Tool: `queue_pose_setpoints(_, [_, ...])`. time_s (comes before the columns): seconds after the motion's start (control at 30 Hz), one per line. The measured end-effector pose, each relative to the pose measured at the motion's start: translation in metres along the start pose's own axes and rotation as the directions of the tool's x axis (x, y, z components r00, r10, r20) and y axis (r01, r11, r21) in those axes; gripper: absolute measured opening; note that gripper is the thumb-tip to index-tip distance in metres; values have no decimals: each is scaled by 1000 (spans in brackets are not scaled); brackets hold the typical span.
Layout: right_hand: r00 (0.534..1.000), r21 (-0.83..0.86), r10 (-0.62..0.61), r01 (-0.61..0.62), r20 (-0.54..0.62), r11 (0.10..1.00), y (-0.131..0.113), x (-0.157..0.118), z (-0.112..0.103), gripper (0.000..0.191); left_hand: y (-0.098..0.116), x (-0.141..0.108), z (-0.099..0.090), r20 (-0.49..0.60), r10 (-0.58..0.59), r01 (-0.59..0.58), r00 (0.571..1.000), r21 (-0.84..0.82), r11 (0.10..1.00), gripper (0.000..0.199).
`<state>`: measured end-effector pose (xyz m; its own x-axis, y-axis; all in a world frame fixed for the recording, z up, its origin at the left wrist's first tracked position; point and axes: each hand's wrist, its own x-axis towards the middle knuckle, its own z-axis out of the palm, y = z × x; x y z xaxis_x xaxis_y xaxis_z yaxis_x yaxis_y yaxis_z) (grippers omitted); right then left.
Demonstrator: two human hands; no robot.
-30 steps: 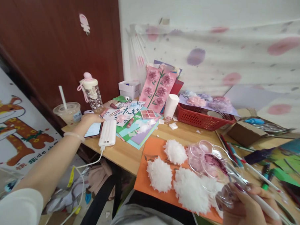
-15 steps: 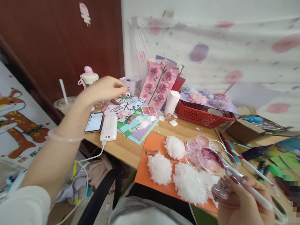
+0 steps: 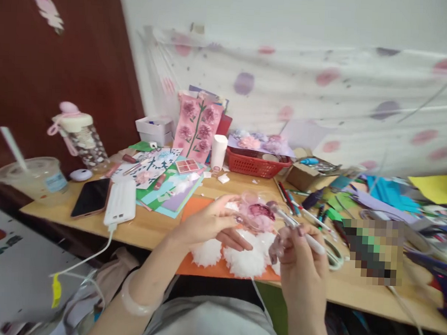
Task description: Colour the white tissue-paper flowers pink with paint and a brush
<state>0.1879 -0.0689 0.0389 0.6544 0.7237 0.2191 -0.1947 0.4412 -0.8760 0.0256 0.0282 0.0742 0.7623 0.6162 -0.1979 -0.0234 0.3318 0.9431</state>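
Over an orange sheet [image 3: 185, 267] with fluffy white paper flowers [image 3: 245, 257], my left hand [image 3: 215, 224] reaches in, fingers apart, at the left edge of a clear flower-shaped palette [image 3: 256, 211] holding pink and dark purple colour. Whether it touches the palette is unclear. My right hand [image 3: 301, 255] is closed around a white pen-like tool [image 3: 309, 240], its tip near the palette's right side. A small clear piece [image 3: 277, 246] is also pinched in that hand's fingers.
Behind stand a pink flower card [image 3: 197, 129], a white cylinder [image 3: 219, 152] and a red basket [image 3: 256, 164]. At the left are a phone [image 3: 91, 197], a power bank [image 3: 120, 202], a bottle [image 3: 82, 139] and a cup [image 3: 34, 179]. Coloured papers and pens crowd the right.
My left hand has come from the back left of the table to the palette. My right hand still holds the tool. The view has turned right, and the phone screen is now dark.
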Motion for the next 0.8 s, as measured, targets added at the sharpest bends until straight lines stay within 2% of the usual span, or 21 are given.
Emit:
queue_pose_setpoints(0.1, [996, 58, -45, 50, -82, 997, 11, -6, -3, 31, 12, 1, 3, -72, 59, -57, 996, 31, 998, 62])
queue_pose_setpoints(0.17, [992, 93, 4, 7, -127, 996, 22, -16, 6, 32, 26, 3, 12, -102, 141, -136, 985, 51, 989, 59])
queue_pose_setpoints(0.2, [991, 122, 62, -48, -117, 991, 28, -21, 16, 33, 35, 6, 18, -108, 186, -181, 976, 59, 982, 58])
queue_pose_setpoints(0.27, [986, 205, 167, -161, -12, 965, 38, -33, 42, 35, 54, 14, 34, -118, 277, -271, 954, 67, 960, 59])
queue_pose_setpoints(0.37, [964, 280, 239, -262, 115, 924, 45, -45, 88, 38, 80, 30, 61, -187, 405, -396, 895, 85, 914, 60])
queue_pose_setpoints(0.47, [957, 255, 289, -286, 28, 924, 46, -51, 117, 36, 99, 44, 73, -214, 461, -456, 861, 74, 887, 59])
queue_pose_setpoints(0.57, [923, 277, 384, -367, -6, 888, 51, -55, 123, 35, 108, 52, 71, -240, 470, -473, 850, 48, 880, 58])
queue_pose_setpoints(0.67, [886, 318, 463, -443, 15, 838, 62, -58, 121, 34, 112, 59, 69, -314, 508, -513, 802, 72, 855, 60])
queue_pose_setpoints(0.73, [906, 318, 421, -411, 38, 854, 67, -57, 119, 33, 112, 62, 71, -334, 514, -511, 790, 105, 853, 59])
queue_pose_setpoints(0.8, [953, 304, 297, -302, 66, 903, 68, -52, 118, 34, 111, 63, 75, -327, 507, -496, 798, 122, 860, 57])
